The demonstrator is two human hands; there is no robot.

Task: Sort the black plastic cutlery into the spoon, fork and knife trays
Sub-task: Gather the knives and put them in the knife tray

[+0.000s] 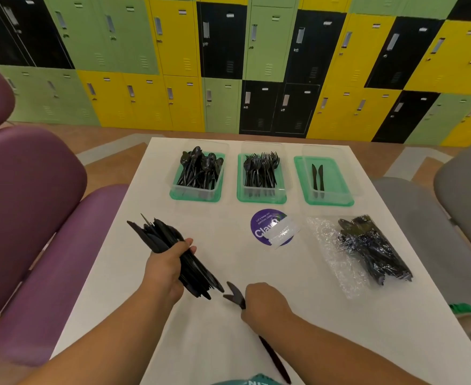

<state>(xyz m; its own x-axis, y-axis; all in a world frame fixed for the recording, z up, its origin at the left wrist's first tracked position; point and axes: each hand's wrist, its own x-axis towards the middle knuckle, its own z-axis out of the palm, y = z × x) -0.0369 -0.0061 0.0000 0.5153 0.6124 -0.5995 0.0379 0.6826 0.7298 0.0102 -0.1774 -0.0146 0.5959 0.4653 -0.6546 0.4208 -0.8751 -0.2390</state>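
Observation:
My left hand (165, 269) grips a thick bundle of black knives (159, 237) over the near left of the white table (215, 343). My right hand (263, 302) is closed on a few black knives (235, 297) whose ends stick out on both sides of the fist. Three clear trays on green lids stand in a row at the far side: the spoon tray (198, 173) on the left, the fork tray (260, 172) in the middle, and the knife tray (324, 179) on the right with two knives in it.
A clear plastic bag of black cutlery (367, 248) lies at the right of the table. A round purple sticker (272, 227) with a clear wrapper over it sits mid-table. Purple chairs (34, 218) flank the left, grey seats (456, 218) the right; coloured lockers (228, 65) behind.

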